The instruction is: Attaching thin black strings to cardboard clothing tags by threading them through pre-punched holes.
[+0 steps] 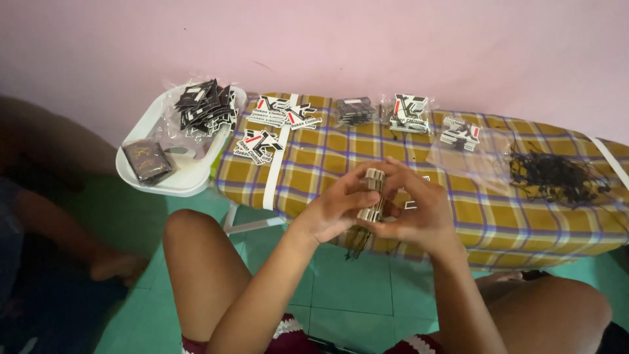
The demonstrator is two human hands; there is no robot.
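Both hands closed on one stack of card tags, held upright at centre, near edge of plaid-covered board. Left hand grips from left, right hand from right. Black strings hang below. Far left: white tray with tags. Far right: loose string pile.

A thick stack of pale card tags stands upright, black strings dangling below it.

I'm gripping a stack of stiff card tags, matt along the edges. The ironing board's checked cloth cover looks soft and woven; the white tray is smooth plastic.
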